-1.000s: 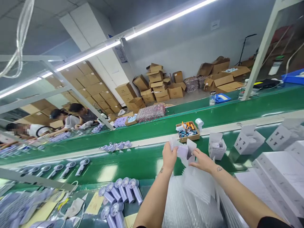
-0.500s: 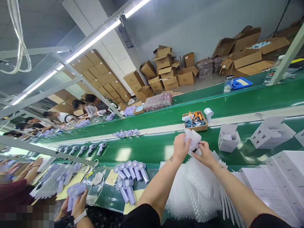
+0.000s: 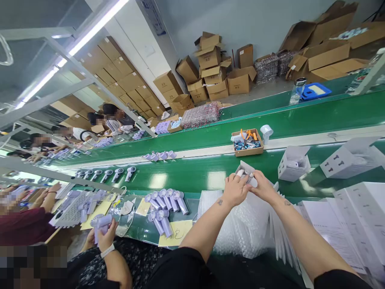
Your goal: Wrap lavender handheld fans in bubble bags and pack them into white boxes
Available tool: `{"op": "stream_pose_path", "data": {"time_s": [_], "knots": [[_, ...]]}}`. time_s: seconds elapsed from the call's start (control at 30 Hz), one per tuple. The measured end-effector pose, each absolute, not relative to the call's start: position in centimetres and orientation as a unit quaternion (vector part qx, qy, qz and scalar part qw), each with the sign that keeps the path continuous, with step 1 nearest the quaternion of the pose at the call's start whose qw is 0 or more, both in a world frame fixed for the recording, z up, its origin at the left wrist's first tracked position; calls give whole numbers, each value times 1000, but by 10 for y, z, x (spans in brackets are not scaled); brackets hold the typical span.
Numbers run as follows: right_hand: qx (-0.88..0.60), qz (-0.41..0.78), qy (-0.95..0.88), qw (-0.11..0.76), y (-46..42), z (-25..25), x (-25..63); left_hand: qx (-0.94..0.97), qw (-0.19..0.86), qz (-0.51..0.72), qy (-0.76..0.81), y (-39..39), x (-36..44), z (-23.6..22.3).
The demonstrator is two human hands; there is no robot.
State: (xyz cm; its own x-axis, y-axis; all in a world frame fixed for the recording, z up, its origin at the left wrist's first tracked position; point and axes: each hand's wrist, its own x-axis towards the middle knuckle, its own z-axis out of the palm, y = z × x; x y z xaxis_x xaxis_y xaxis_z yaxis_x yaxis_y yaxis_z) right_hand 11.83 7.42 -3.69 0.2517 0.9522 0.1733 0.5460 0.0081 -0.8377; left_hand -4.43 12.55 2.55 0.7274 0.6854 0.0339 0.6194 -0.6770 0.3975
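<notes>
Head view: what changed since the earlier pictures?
The left hand, which held a purple piece at the white box, now lies over its opening; the piece no longer shows clearly. A co-worker's hands with a purple fan have entered at lower left as the view shifted. The right hand still grips the box; the parts tray and laid-out fans stay put.

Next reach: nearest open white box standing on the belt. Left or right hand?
Right, probably. The right hand sits nearer the open white box; the left hand is farther, its fingers over the held carton. The right would first have to release that carton.
</notes>
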Motion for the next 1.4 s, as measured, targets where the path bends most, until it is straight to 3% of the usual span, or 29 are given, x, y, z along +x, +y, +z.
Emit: {"op": "stream_pose_path", "data": {"time_s": [0.1, 0.2, 0.3, 0.43, 0.5, 0.6, 0.7, 0.8, 0.87, 1.0, 1.17, 1.4], "knots": [[-669, 254, -586, 380, 61, -25, 128, 830, 268, 143, 467, 111, -62, 11], [-736, 187, -560, 333, 46, -22, 140, 776, 353, 56, 519, 94, -64, -3], [-781, 164, -533, 281, 32, -30, 149, 816, 352, 8, 459, 66, -57, -12], [-752, 274, -543, 253, 21, -34, 144, 864, 352, -123, 340, 20, -51, -23], [-766, 266, -537, 235, 23, -28, 135, 851, 380, -171, 320, 13, -52, -26], [-787, 201, -559, 167, 32, -17, 118, 821, 484, -200, 228, 43, -59, -14], [-766, 224, -595, 96, 31, -11, 106, 749, 601, -193, 201, 107, -68, 15], [-765, 202, -605, 83, 10, -8, 98, 783, 465, 83, 404, 169, -59, 36], [-767, 167, -613, 90, -12, -6, 91, 793, 375, 152, 455, 195, -39, 37], [-743, 196, -638, 55, -47, -6, 68, 809, 316, 36, 495, 213, 9, 24], [-698, 258, -668, 18, -58, -16, 48, 804, 280, 37, 523, 220, 46, 19], [-697, 260, -666, 49, -52, -39, 28, 777, 347, 14, 525, 221, 91, 25]]}}
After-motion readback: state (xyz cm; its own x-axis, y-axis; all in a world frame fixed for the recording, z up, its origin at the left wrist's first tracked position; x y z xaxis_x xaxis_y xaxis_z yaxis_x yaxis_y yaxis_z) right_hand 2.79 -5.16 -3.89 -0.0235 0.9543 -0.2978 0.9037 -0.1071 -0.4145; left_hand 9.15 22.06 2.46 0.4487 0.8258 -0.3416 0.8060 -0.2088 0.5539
